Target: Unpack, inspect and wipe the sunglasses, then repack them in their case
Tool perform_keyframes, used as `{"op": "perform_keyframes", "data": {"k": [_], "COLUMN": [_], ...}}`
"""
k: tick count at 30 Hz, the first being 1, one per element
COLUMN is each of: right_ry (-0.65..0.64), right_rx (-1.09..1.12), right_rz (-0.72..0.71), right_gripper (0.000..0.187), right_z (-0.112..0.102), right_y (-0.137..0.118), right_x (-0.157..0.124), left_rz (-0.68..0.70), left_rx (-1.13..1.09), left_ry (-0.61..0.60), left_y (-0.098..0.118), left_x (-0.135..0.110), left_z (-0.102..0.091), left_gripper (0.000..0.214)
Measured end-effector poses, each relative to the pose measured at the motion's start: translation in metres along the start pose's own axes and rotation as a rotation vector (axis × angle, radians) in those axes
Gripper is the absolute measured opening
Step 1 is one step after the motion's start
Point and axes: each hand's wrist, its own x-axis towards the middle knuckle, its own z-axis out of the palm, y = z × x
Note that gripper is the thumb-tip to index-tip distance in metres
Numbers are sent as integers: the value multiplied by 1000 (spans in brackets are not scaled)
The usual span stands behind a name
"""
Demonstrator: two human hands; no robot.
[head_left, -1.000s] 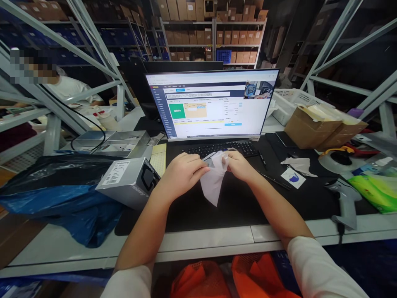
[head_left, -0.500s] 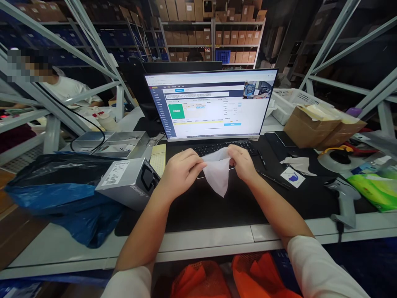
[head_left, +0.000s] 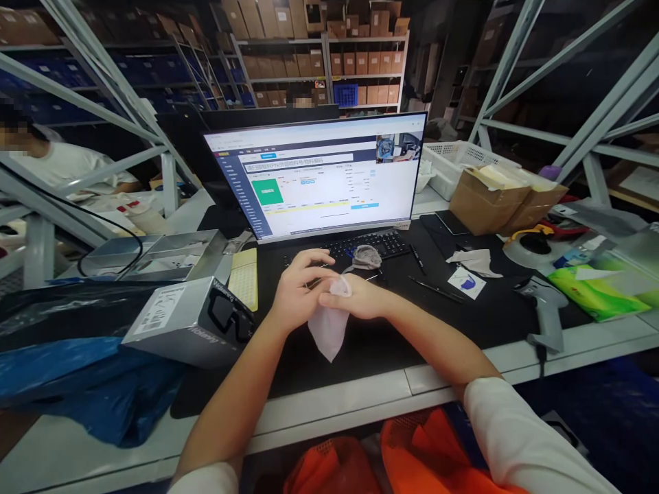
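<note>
Because the white pouch (head_left: 326,333) hangs limp above the surface (head_left: 350,398), pinched at its mouth by the left hand (head_left: 297,296) and right hand (head_left: 360,303), each grip closed on thin material, a slackened pinch could drop it; beyond, the grey item (head_left: 366,256) lies loose on the keyboard (head_left: 384,241) and could press keys

My white table (head_left: 360,398) is carrying a black mat (head_left: 463,322) with the keyboard (head_left: 371,243) lying on it, monitor (head_left: 319,171) standing behind. A silver box (head_left: 180,319) and blue bag (head_left: 77,384) are sitting on the left, with a scanner (head_left: 543,312), green packet (head_left: 597,291) and cardboard boxes (head_left: 489,199) on the right.
</note>
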Motion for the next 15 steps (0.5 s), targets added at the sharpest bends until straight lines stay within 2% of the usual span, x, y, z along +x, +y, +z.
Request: {"op": "perform_keyframes", "data": {"k": [3, 4, 6, 8, 10, 13, 15], "right_ry": [-16, 24, 195, 384, 482, 400, 301], "right_rx": [-12, -20, -114, -320, -532, -607, -549], "right_rz": [-39, -30, 44, 165, 304, 435, 448], "right_gripper": [45, 45, 45, 45, 43, 36, 30], "right_z": [-34, -48, -76, -101, -118, -128, -127], "right_y": [-9, -11, -13, -10, -3, 13, 25], "right_x": [-10, -15, -25, -35, -41, -39, -31], "left_rz": [-171, -214, -244, -211, -213, -298, -355], "left_rx": [-73, -57, 44, 200, 393, 613, 658], "left_ry": [121, 152, 139, 24, -151, -406, -500], "left_y": [-14, -18, -24, -26, -26, -29, -34], "left_x": [1, 3, 12, 25, 41, 60, 67], "left_z": [12, 19, 34, 51, 67, 83, 86], "left_gripper": [26, 27, 26, 23, 26, 35, 38]}}
